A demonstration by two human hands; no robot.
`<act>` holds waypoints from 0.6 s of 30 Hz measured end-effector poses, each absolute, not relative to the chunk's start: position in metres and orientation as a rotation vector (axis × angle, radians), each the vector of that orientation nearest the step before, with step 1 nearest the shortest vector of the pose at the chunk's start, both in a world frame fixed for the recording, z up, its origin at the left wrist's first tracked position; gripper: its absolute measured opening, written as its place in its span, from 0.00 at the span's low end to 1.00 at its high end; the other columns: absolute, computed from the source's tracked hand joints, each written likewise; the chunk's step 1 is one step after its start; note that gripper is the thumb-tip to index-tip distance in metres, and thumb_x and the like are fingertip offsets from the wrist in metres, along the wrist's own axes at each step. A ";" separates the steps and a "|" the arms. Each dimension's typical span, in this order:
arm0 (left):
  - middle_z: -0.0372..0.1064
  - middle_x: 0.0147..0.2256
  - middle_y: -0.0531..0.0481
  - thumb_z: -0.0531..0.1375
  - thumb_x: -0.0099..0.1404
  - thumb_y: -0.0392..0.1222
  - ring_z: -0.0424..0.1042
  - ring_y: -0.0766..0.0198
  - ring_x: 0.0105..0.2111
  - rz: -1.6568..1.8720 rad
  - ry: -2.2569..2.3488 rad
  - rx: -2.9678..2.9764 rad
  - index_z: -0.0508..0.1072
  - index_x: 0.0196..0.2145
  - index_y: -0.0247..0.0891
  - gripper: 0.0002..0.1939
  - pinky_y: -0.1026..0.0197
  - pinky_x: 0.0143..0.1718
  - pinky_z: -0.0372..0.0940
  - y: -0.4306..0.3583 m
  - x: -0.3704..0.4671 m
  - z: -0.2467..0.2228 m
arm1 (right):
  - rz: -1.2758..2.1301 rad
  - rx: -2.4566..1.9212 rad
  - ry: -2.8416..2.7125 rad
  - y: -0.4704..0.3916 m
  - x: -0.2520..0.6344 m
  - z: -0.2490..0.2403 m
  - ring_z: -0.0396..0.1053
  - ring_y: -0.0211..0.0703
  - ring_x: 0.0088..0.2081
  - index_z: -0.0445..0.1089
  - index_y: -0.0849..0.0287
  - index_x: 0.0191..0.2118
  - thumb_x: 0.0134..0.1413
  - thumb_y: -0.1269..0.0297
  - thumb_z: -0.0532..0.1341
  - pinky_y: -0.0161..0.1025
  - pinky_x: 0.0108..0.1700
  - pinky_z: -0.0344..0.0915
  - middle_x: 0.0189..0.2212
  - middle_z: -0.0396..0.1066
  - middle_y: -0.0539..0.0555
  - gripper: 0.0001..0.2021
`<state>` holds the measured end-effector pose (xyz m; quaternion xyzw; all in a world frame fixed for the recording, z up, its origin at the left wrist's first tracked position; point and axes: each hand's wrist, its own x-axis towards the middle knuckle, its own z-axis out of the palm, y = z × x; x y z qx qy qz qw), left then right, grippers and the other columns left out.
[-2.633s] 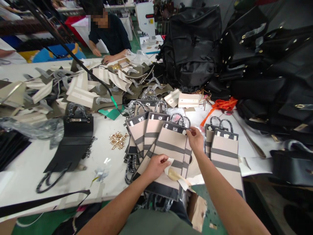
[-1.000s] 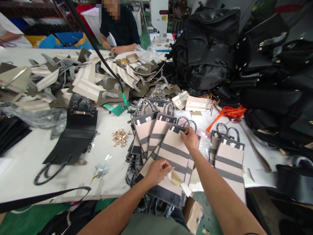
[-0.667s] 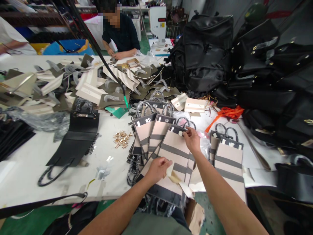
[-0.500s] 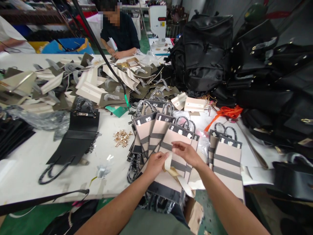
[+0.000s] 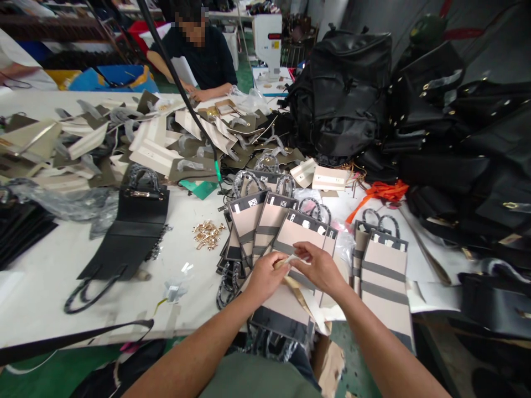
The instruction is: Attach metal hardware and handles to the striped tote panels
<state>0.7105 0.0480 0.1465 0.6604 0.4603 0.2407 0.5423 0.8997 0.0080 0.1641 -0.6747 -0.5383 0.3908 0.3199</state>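
My left hand [image 5: 265, 277] pinches a cream, tape-like strip [image 5: 299, 294] whose long tail hangs down over the panels below. My right hand [image 5: 320, 269] is close beside it, thumb and fingertips closed on the strip's upper end. Beneath both hands lie beige and dark-striped bag panels [image 5: 302, 228] with black edges, small white patches and plastic-wrapped handles, fanned out and overlapping. One more such panel [image 5: 385, 276] lies to the right of my right forearm.
A heap of small gold metal fittings [image 5: 208, 235] and a folded black bag piece [image 5: 124, 235] lie left. Behind are piled olive and cream pieces [image 5: 155, 157], black bags [image 5: 344, 94] and an orange cloth [image 5: 384, 192]. A thin black pole [image 5: 182, 97] slants down. A co-worker [image 5: 213, 61] sits opposite.
My right fingers have closed on the strip's upper end, which my left hand has tilted toward them. The co-worker across the table now has a pale sheet by the arm.
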 end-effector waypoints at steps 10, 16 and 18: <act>0.78 0.34 0.50 0.60 0.67 0.36 0.76 0.61 0.35 0.567 1.144 1.818 0.79 0.34 0.40 0.07 0.62 0.38 0.64 0.056 0.711 0.142 | 0.498 -1.825 -2.170 0.035 0.888 0.182 0.71 0.43 0.34 0.76 0.56 0.31 0.54 0.69 0.63 0.41 0.44 0.58 0.30 0.75 0.53 0.04; 0.75 0.32 0.47 0.53 0.73 0.38 0.74 0.60 0.35 0.513 1.016 2.223 0.76 0.32 0.39 0.14 0.59 0.37 0.62 0.049 0.709 0.139 | 0.781 -1.898 -1.393 0.060 0.902 0.144 0.69 0.43 0.32 0.74 0.56 0.27 0.53 0.61 0.62 0.39 0.40 0.61 0.28 0.75 0.51 0.08; 0.76 0.33 0.47 0.54 0.73 0.39 0.74 0.59 0.36 0.440 0.937 2.188 0.77 0.34 0.40 0.13 0.59 0.38 0.63 0.039 0.708 0.131 | 0.779 -1.909 -1.239 0.077 0.911 0.129 0.70 0.45 0.33 0.76 0.57 0.32 0.57 0.54 0.59 0.40 0.40 0.64 0.32 0.77 0.53 0.13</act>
